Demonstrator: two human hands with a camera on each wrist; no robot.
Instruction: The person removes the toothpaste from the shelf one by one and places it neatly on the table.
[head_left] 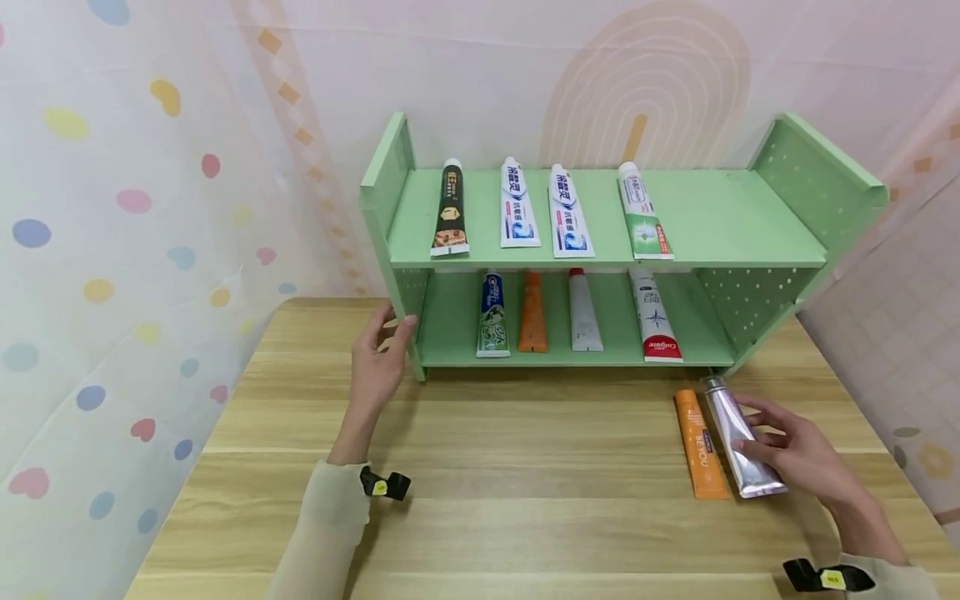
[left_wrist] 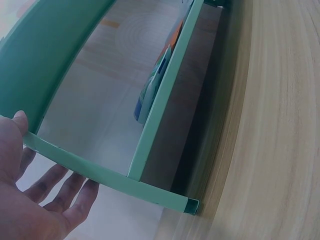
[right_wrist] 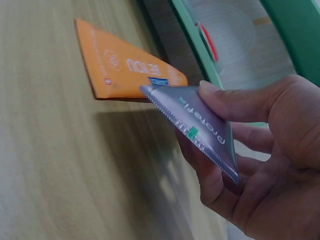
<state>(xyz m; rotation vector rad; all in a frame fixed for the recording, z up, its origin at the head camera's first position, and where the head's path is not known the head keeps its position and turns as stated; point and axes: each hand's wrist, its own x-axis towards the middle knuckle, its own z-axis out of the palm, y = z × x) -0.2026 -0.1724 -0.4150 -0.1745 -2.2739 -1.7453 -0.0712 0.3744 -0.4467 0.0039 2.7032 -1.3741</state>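
Observation:
A silver toothpaste tube [head_left: 741, 442] is in my right hand [head_left: 802, 458], thumb on one side and fingers on the other. In the right wrist view the silver tube [right_wrist: 195, 120] is tilted over the table, crimped end toward the camera. Beside it an orange tube [head_left: 701, 446] lies on the table. My left hand [head_left: 378, 354] is at the left side panel of the green two-tier shelf [head_left: 532, 361]. In the left wrist view this hand [left_wrist: 35, 205] holds the panel's front edge, thumb on the inner side and fingers outside.
On the upper tier lie a black tube [head_left: 451, 208], two white-and-blue tubes [head_left: 519, 204] and a green-and-white tube [head_left: 645, 212]. The lower tier bears a blue-and-green tube [head_left: 492, 317], an orange-brown tube [head_left: 532, 315], a grey red-capped tube [head_left: 584, 312] and a white-and-red tube [head_left: 655, 317].

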